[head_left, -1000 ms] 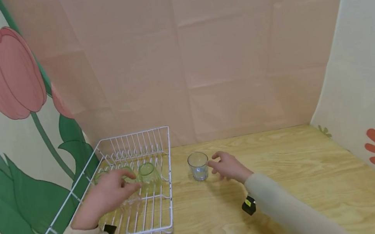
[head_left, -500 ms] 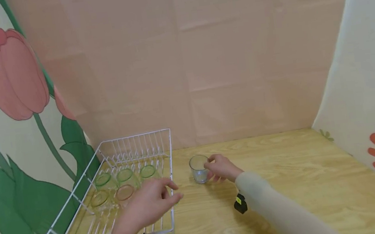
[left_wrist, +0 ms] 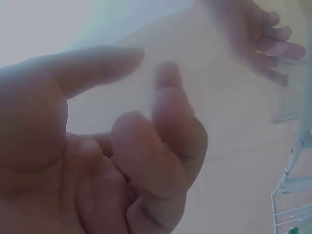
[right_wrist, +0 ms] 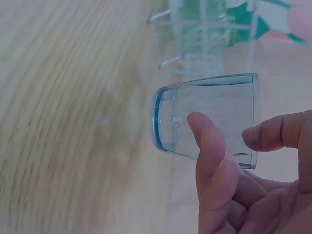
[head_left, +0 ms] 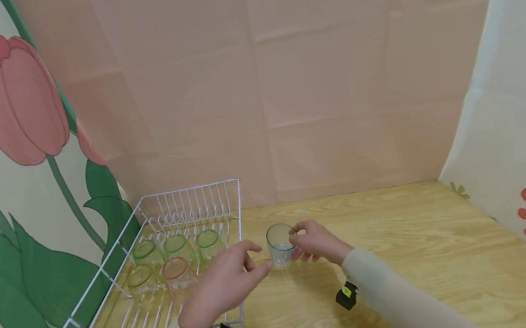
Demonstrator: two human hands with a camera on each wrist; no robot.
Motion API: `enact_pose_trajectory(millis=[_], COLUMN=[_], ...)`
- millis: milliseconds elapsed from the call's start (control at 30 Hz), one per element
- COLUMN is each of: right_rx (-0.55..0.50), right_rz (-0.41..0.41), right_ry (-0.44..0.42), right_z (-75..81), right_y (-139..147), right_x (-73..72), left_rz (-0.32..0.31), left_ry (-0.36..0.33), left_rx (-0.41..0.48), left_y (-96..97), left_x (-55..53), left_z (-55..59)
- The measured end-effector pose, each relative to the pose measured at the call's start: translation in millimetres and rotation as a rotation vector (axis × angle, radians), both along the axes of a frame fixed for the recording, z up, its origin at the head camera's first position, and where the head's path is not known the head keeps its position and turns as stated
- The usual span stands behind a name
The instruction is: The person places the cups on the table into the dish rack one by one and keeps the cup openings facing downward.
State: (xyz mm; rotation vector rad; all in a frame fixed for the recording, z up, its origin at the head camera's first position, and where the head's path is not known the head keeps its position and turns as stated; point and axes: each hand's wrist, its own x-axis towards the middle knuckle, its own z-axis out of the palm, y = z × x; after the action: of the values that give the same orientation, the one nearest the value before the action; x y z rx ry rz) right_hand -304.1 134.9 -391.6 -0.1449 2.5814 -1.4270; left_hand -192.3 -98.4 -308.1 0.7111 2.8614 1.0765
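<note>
A clear, blue-tinted drinking glass (head_left: 280,245) is upright to the right of the dish rack, its mouth facing up. My right hand (head_left: 319,243) pinches its right side near the rim, thumb by the rim and fingers along the wall. In the right wrist view, the glass (right_wrist: 207,119) shows side-on against the thumb and fingers; I cannot tell whether its base touches the table. My left hand (head_left: 228,283) hovers over the rack's right edge with loosely bent fingers, holding nothing. Its fingertips point at the glass, a small gap apart.
A white wire dish rack (head_left: 240,210) stands at the left. Inside it are green glasses (head_left: 178,245), a yellowish glass (head_left: 141,280) and a pinkish glass (head_left: 177,273), in two rows. A pink backdrop (head_left: 323,96) rises behind the wooden table (head_left: 400,240).
My left hand has moved right from above the rack's glasses toward the clear glass. My right hand has closed on the glass, which has shifted slightly toward me.
</note>
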Motion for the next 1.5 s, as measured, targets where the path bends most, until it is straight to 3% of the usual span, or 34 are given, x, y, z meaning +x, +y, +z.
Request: enact_pose_trajectory(millis=[233, 333, 667, 867, 1167, 1500], right_rx=[-0.008, -0.004, -0.013, -0.044, -0.04, -0.123], right_rz=[0.008, 0.01, 0.044, 0.098, 0.103, 0.126], right_ry=[0.058, 0.077, 0.118, 0.146, 0.142, 0.11], right_z=[24.0, 32.7, 55.7, 67.5, 77.1, 74.0], right_y=[11, 15, 17, 15, 14, 22], right_x=[24.6, 36.9, 74.7, 91.6, 104.4, 101.3], left_rz=[0.048, 0.041, 0.004, -0.05, -0.093, -0.093], left_ry=[0.033, 0.03, -0.061, -0.156, -0.146, -0.091], left_rx=[0.028, 0.051, 0.11, 0.188, 0.201, 0.201], left_y=[6.6, 10.2, 20.2, 20.5, 22.7, 24.6], left_x=[-3.7, -5.0, -9.1, -8.5, -6.4, -3.2], left_z=[0.1, -1.4, -5.7, -4.6, -1.4, -5.1])
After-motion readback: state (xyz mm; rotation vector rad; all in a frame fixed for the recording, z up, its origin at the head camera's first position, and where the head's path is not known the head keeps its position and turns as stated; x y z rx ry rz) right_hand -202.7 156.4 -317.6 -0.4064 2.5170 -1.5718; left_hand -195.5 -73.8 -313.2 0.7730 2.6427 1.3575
